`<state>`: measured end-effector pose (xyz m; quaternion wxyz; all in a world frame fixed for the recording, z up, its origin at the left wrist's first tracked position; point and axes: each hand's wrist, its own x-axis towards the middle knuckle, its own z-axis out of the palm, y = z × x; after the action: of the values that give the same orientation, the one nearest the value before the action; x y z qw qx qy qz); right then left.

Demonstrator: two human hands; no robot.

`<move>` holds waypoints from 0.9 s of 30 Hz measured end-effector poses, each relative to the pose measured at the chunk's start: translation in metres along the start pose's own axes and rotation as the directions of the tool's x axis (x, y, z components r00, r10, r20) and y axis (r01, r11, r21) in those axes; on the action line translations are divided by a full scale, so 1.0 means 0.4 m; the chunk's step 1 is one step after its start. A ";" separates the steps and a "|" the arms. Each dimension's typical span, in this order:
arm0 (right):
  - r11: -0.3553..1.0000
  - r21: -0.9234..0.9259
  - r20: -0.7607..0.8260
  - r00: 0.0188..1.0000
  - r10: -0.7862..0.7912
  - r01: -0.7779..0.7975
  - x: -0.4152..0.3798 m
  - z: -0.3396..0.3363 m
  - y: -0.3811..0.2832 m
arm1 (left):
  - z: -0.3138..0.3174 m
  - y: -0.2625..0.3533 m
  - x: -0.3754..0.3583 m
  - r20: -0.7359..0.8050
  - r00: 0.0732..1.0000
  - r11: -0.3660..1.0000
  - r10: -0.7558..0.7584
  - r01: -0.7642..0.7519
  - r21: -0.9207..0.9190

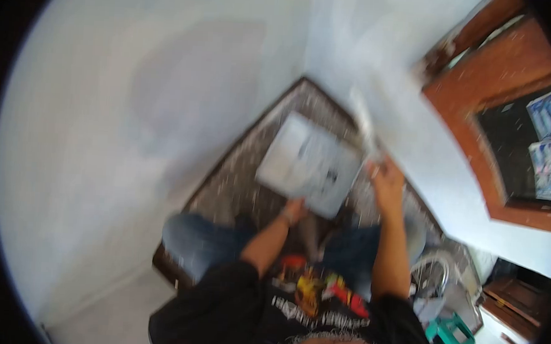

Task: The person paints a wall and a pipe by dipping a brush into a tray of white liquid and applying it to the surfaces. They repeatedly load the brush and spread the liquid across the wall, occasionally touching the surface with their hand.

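A grey, flat rectangular panel (310, 164) with dark smudges lies tilted in front of me, over the dark speckled surface between my knees. My left hand (295, 210) grips its near edge, fingertips partly hidden. Off the panel's right side, my right hand (387, 181) is closed around the lower end of a long, narrow whitish tool (364, 122). The tool points up and away toward the wall, and motion blur hides its kind.
White walls (225, 57) meet in a corner beyond the dark speckled platform (316, 99). To the right are a wooden window frame (471, 120), a wire-like round rack (432, 270) and a green plastic stool (450, 337). My jeans-covered legs (203, 243) flank the panel.
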<state>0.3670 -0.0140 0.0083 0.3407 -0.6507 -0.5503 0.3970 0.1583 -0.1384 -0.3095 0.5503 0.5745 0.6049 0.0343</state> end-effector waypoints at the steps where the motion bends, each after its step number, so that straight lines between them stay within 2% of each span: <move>1: 0.996 0.031 0.011 0.996 -0.084 0.084 0.010 0.011 0.035 | 0.037 -0.035 0.044 0.078 0.985 0.692 -0.151 0.161 -0.703; 2: 0.991 0.134 0.050 0.999 -0.011 0.004 0.012 0.018 0.008 | 0.070 -0.065 0.087 0.153 0.942 -0.038 -0.297 0.148 -0.988; 3: 0.967 0.231 0.113 0.990 0.084 -0.109 0.003 0.033 -0.014 | 0.080 -0.110 0.103 0.150 0.916 0.172 -0.372 0.227 -0.959; 5: 0.968 0.241 0.143 0.989 0.040 -0.074 0.025 0.053 -0.020 | 0.058 -0.124 0.113 0.136 0.904 0.247 -0.406 0.252 -0.936; 8: 0.934 0.347 0.184 0.983 0.020 -0.084 0.032 0.083 -0.018 | 0.018 -0.066 0.104 0.159 0.872 0.065 -0.464 0.212 -0.975; 11: 0.887 0.356 0.322 0.930 0.178 -0.293 0.011 0.089 -0.051 | 0.022 -0.070 0.113 -0.005 0.863 -0.093 -0.504 -0.060 -0.994; 14: 0.918 0.342 0.306 0.947 0.093 -0.201 0.008 0.110 -0.057 | 0.019 -0.147 0.119 0.007 0.846 -0.072 -0.532 -0.037 -0.997; 17: 0.955 0.295 0.239 0.968 -0.075 0.001 0.021 0.147 0.005 | -0.019 -0.121 0.097 -0.018 0.791 -0.015 -0.611 -0.035 -0.999; 20: 0.929 0.327 0.270 0.959 0.083 -0.172 0.017 0.133 -0.044 | -0.045 -0.089 0.080 0.027 0.748 -0.054 -0.663 -0.012 -0.998; 23: 0.910 0.309 0.319 0.932 0.175 -0.277 0.009 0.125 -0.044 | -0.067 -0.069 0.057 0.013 0.779 -0.054 -0.627 -0.027 -0.998; 26: 0.943 0.294 0.281 0.957 0.072 -0.158 0.015 0.127 -0.021 | -0.066 -0.106 0.063 0.005 0.767 0.010 -0.641 0.015 -1.000; 27: 0.940 0.291 0.271 0.958 0.094 -0.175 0.017 0.123 -0.018 | -0.058 -0.116 0.067 -0.001 0.756 0.008 -0.655 0.005 -1.000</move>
<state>0.3205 -0.0059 -0.0084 0.3381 -0.5690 -0.4733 0.5813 0.1188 -0.1207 -0.3485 0.6045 -0.1389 0.6582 0.4268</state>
